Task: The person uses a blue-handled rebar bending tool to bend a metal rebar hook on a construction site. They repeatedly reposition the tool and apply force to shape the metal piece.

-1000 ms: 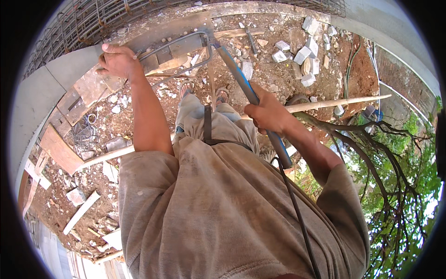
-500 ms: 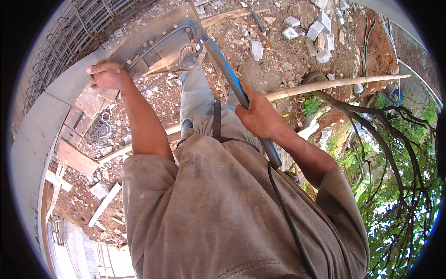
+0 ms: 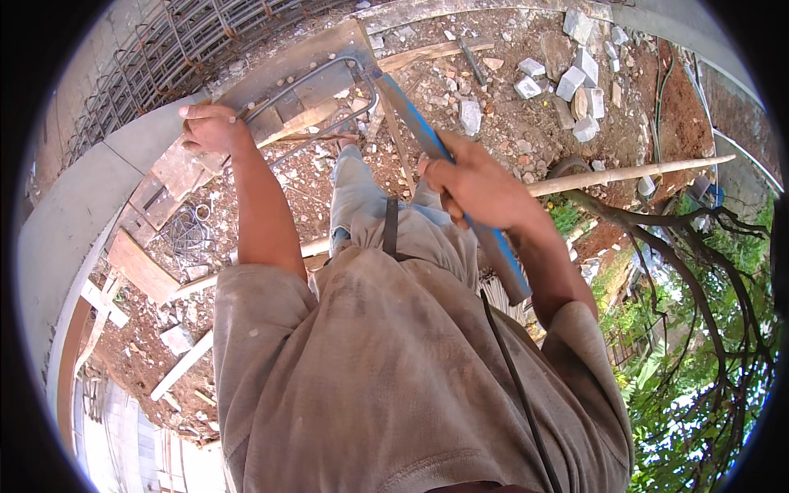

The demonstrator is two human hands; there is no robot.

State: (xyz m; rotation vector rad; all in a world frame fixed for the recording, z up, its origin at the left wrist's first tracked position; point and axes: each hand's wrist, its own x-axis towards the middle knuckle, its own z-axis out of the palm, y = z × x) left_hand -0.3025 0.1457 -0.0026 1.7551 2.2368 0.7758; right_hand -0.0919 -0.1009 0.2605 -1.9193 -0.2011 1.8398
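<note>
Running through right hand: blue-grey bar (both ends protruding).

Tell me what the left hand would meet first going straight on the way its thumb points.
The left hand would most likely meet the grey concrete ledge, just past the thumb tip in the picture. Depth is unclear, so it might pass above it.
</note>
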